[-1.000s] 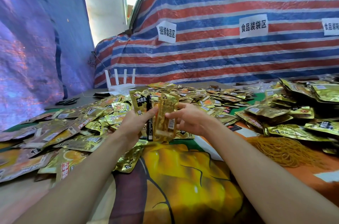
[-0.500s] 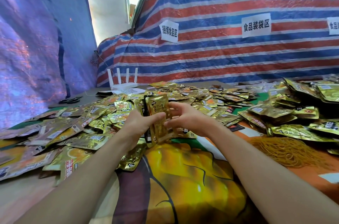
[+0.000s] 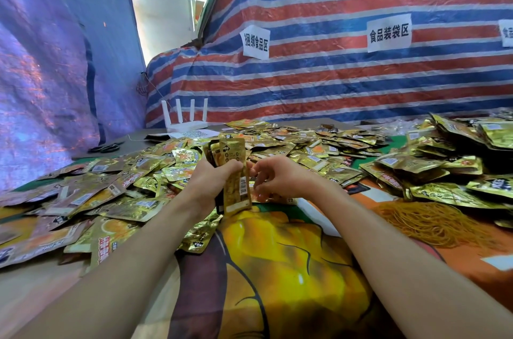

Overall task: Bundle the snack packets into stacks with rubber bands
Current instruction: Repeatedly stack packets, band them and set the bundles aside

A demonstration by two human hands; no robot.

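My left hand (image 3: 211, 180) grips an upright stack of gold snack packets (image 3: 234, 186), held a little above the table. Just right of the stack, my right hand (image 3: 280, 180) hovers with its fingers loosely curled and holds nothing that I can see. Loose gold packets (image 3: 116, 186) lie spread over the left and far part of the table. A heap of yellow rubber bands (image 3: 433, 224) lies on the cloth to the right. Bundled packets (image 3: 433, 169) are piled at the right.
A yellow and orange printed cloth (image 3: 277, 269) covers the near table. A white router (image 3: 186, 119) with antennas stands at the back, black scissors (image 3: 107, 147) to its left. Striped tarpaulin (image 3: 333, 83) with paper labels forms the back wall; blue sheeting (image 3: 55, 61) hangs left.
My right hand has let go of the packet stack and drawn back to the right. My left hand now holds the stack alone, gathered tighter and a little lower.
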